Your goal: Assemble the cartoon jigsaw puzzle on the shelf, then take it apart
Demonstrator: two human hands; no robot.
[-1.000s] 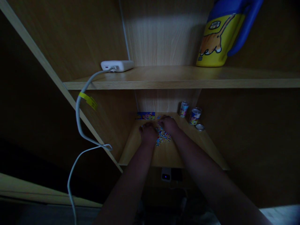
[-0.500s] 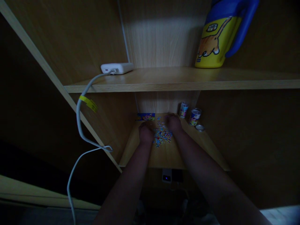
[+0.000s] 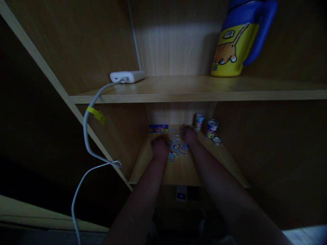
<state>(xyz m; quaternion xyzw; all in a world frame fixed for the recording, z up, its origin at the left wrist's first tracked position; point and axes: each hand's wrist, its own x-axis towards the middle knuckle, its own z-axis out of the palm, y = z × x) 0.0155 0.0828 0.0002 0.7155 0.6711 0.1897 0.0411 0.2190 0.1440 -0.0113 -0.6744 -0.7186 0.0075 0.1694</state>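
A loose pile of small colourful jigsaw pieces (image 3: pixel 177 149) lies on the lower shelf board, with a few pieces trailing toward the back. My left hand (image 3: pixel 160 146) rests at the pile's left edge, its fingers curled in. On the far right side of the pile is my right hand (image 3: pixel 189 136), also closed, fingers bent toward the back panel. Dim light and the backs of the hands hide whatever either one pinches. Behind my left hand, a blue and yellow cartoon strip (image 3: pixel 158 128) lies against the back panel.
Two small printed cans, one at the back (image 3: pixel 199 121) and one nearer (image 3: pixel 212 128), stand on the right beside a round lid (image 3: pixel 217 140). The upper shelf (image 3: pixel 176 88) overhangs, carrying a white power bank (image 3: pixel 129 77), a dangling cable (image 3: pixel 86 136) and a blue-yellow mug (image 3: pixel 231 47).
The view has shifted slightly, so the shelves sit a little lower in the picture. Both hands stay beside the pile, with only small finger movement.
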